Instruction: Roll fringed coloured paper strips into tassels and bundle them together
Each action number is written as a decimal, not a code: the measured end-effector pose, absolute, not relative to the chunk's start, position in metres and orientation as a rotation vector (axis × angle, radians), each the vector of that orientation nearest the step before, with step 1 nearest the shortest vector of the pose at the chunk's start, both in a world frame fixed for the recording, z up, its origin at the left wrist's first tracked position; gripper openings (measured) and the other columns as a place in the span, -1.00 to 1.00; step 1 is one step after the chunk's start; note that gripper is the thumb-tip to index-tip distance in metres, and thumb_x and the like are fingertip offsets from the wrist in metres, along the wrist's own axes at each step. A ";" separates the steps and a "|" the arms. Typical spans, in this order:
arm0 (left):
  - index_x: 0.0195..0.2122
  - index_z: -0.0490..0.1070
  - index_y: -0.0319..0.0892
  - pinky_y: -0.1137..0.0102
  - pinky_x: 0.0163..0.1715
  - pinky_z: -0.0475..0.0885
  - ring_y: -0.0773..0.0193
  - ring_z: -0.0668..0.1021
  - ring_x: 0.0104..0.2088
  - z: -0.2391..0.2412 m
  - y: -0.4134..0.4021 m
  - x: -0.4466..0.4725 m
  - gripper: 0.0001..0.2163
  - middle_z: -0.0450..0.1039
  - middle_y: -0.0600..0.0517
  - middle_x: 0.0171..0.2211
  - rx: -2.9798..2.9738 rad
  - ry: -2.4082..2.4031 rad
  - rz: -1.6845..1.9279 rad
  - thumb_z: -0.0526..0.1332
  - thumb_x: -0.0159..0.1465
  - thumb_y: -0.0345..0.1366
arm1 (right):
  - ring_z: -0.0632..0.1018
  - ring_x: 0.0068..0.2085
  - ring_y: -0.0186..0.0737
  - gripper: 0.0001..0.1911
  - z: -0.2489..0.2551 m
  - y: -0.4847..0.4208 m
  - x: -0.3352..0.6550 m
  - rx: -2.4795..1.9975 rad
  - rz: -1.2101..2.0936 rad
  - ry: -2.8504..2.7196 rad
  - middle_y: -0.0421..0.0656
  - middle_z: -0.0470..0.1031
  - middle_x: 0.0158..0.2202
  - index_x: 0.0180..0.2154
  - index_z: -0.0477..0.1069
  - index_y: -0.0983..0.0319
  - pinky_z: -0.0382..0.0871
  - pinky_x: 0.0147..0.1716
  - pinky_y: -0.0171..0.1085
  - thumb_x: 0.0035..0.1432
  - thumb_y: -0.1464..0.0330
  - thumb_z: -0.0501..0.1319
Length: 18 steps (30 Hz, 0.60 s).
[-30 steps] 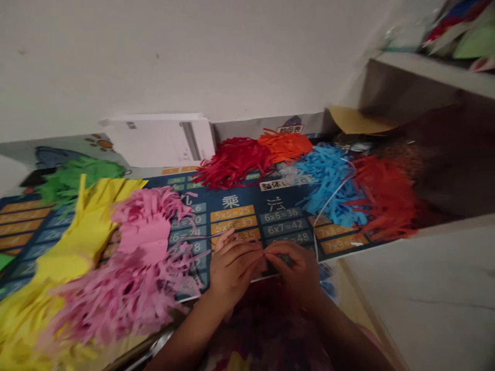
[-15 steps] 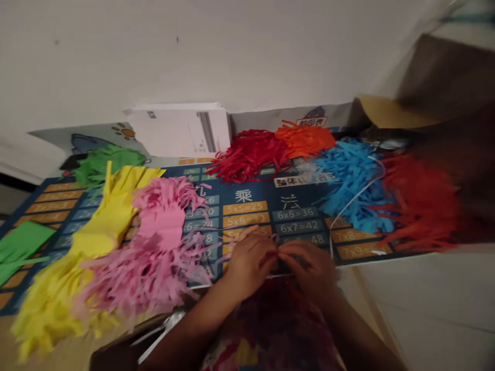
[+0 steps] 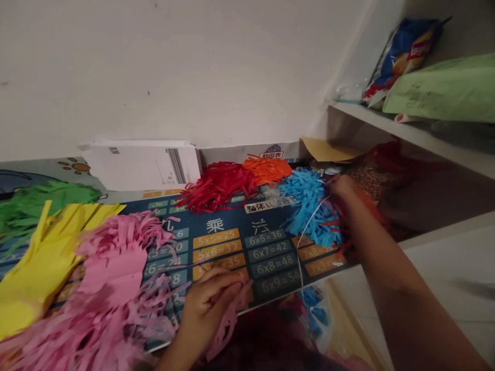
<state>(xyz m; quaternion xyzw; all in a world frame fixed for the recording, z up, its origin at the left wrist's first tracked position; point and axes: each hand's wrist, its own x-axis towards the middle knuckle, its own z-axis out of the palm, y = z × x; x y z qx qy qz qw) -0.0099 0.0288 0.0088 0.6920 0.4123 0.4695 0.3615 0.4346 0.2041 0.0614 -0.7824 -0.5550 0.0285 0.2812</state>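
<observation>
My left hand (image 3: 211,304) is closed, thumb against fingers, around fringed pink tissue-paper strips (image 3: 228,322) that hang below it at the table's front edge. Reaching to the back right, my right hand (image 3: 342,186) is beside the blue paper tassel (image 3: 313,206) and above the orange-red one (image 3: 359,216). Its fingertips are small and dim, so what they grip is unclear. A white string (image 3: 303,239) runs from near that hand over the blue fringe to the front edge. Left of my left hand lies a large pink fringed paper piece (image 3: 114,268).
Yellow (image 3: 38,273) and green (image 3: 50,198) fringed papers lie at left. Red (image 3: 224,183) and orange (image 3: 268,169) tassels sit at the back near a white box (image 3: 143,165). A shelf (image 3: 425,136) with a snack bag (image 3: 410,51) rises at right. A multiplication chart (image 3: 270,265) covers the table.
My hands were together at the front edge and are now apart. The right has reached forward and right to the blue tassel; the left keeps the pink strips. The view has turned right.
</observation>
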 end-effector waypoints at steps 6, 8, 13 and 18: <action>-0.21 0.63 -0.16 0.40 -0.26 0.54 0.22 0.64 -0.30 0.013 0.028 -0.003 -0.73 0.66 -0.05 -0.27 1.047 1.084 1.151 0.43 0.12 -0.14 | 0.53 -0.37 -0.14 -0.67 0.076 0.143 0.370 -1.997 0.189 -1.345 0.00 0.61 -0.29 -0.25 0.51 0.18 0.30 -0.39 -0.22 0.26 0.11 0.11; -0.29 0.58 -0.22 0.45 -0.43 0.49 0.32 0.58 -0.49 0.012 0.029 0.003 -0.66 0.60 0.01 -0.44 0.805 0.999 1.146 0.50 0.00 -0.11 | 0.54 -0.37 -0.14 -0.69 0.071 0.108 0.316 -1.745 0.414 -1.430 -0.05 0.61 -0.33 -0.27 0.52 0.15 0.33 -0.38 -0.21 0.24 0.08 0.16; -0.36 0.47 -0.23 0.50 -0.50 0.42 0.40 0.52 -0.59 0.012 0.029 0.006 -0.61 0.56 0.07 -0.51 0.635 0.869 1.159 0.55 -0.09 -0.14 | 0.54 -0.47 -0.21 -0.74 0.046 0.035 0.196 -1.483 0.847 -1.740 -0.20 0.55 -0.53 -0.44 0.55 0.16 0.33 -0.44 -0.27 0.16 0.16 0.23; -0.34 0.47 -0.23 0.52 -0.49 0.42 0.43 0.52 -0.58 0.013 0.020 -0.006 -0.63 0.57 0.08 -0.47 0.645 0.842 1.204 0.54 -0.05 -0.16 | 0.53 -0.52 -0.26 -0.73 0.034 0.023 0.165 -1.450 1.008 -1.675 -0.21 0.56 -0.52 -0.44 0.55 0.18 0.29 -0.54 -0.33 0.16 0.17 0.22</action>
